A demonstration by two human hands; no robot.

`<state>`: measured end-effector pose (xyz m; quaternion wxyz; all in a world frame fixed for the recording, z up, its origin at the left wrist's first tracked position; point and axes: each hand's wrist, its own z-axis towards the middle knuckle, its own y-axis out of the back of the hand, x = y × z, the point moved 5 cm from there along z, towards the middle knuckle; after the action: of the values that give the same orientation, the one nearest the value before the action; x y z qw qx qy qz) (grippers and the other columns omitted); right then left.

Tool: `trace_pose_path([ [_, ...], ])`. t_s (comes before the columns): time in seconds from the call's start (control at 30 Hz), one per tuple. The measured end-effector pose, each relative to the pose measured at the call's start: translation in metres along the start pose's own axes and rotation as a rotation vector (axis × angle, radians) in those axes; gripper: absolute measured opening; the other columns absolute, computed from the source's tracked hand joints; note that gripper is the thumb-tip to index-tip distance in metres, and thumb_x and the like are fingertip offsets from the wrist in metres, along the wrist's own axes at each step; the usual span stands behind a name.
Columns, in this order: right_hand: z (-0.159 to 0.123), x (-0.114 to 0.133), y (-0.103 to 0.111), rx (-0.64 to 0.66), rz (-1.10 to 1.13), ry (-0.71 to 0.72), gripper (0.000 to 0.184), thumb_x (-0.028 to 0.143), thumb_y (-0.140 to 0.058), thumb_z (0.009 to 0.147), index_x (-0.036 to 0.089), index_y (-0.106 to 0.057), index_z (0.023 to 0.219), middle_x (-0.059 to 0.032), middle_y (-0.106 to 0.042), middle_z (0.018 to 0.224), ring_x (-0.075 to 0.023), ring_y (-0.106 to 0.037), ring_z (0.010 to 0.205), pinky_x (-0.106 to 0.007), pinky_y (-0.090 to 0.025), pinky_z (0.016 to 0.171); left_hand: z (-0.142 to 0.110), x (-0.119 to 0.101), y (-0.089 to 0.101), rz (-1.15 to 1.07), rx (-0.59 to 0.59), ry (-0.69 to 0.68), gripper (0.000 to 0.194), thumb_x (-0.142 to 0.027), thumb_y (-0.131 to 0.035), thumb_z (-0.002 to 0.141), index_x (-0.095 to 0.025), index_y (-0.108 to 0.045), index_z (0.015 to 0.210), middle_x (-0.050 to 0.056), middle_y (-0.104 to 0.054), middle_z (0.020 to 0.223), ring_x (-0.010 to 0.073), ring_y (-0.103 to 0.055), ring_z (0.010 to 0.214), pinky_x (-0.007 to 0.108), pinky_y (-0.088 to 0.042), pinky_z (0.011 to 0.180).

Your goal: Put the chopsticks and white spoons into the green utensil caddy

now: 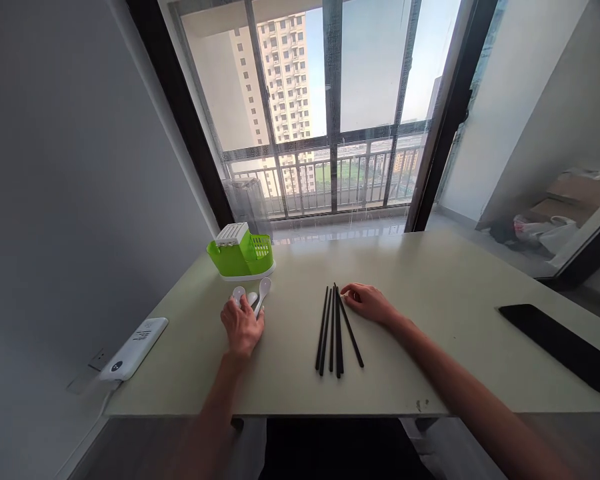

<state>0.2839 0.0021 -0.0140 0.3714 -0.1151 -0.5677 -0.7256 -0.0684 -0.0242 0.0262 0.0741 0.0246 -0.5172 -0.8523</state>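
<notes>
Several black chopsticks [331,328] lie side by side in the middle of the pale table [430,280]. My right hand [367,302] rests at their far ends, its fingers curled and its fingertips touching the rightmost stick. My left hand [241,325] lies flat on the handles of white plastic spoons [263,289], whose bowls stick out beyond my fingers. Behind the spoons stands a green cutlery holder [241,253] with a white slotted insert.
A white power bank [134,348] lies at the table's left edge. A flat black object [563,345] rests at the right. Behind the table is a tall window with a balcony railing. A grey wall lies close on the left.
</notes>
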Motion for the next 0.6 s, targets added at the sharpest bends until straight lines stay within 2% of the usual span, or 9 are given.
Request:
trace_pose_path([
  [0.23, -0.0001, -0.0001, 0.0001, 0.0, 0.0, -0.003, 0.027, 0.035, -0.049, 0.092, 0.024, -0.07, 0.104, -0.0005, -0.07, 0.083, -0.0156, -0.062, 0.072, -0.029, -0.044, 0.07, -0.0013, 0.0076, 0.0035, 0.046, 0.077, 0.128, 0.062, -0.049, -0.052, 0.093, -0.001, -0.052, 0.132, 0.025, -0.056, 0.112, 0.0392, -0.055, 0.105, 0.047, -0.043, 0.091],
  [0.33, 0.0, -0.0001, 0.0, 0.0, -0.001, -0.001, 0.026, 0.034, -0.05, 0.091, 0.024, -0.071, 0.104, -0.0005, -0.07, 0.083, -0.0156, -0.062, 0.073, -0.028, -0.044, 0.07, -0.0012, 0.0067, 0.0017, 0.043, 0.084, 0.102, 0.055, -0.046, -0.048, 0.095, -0.002, -0.054, 0.127, 0.025, -0.057, 0.11, 0.0382, -0.057, 0.103, 0.047, -0.043, 0.089],
  [0.47, 0.0005, -0.0012, -0.0005, -0.001, -0.001, 0.0, 0.026, 0.034, -0.049, 0.091, 0.025, -0.071, 0.105, -0.0005, -0.07, 0.083, -0.0156, -0.062, 0.072, -0.028, -0.044, 0.07, -0.0019, 0.0027, -0.0039, 0.04, 0.126, 0.055, 0.043, -0.034, -0.043, 0.098, -0.004, -0.056, 0.125, 0.024, -0.059, 0.11, 0.0365, -0.061, 0.102, 0.046, -0.045, 0.089],
  [0.6, 0.0005, -0.0022, -0.0009, 0.003, 0.001, 0.003, 0.026, 0.033, -0.05, 0.091, 0.025, -0.07, 0.104, 0.0001, -0.069, 0.082, -0.0152, -0.061, 0.071, -0.028, -0.045, 0.071, -0.0023, -0.0009, -0.006, 0.028, 0.164, 0.018, 0.038, -0.029, -0.037, 0.102, -0.005, -0.06, 0.121, 0.023, -0.062, 0.108, 0.0336, -0.064, 0.099, 0.042, -0.047, 0.087],
])
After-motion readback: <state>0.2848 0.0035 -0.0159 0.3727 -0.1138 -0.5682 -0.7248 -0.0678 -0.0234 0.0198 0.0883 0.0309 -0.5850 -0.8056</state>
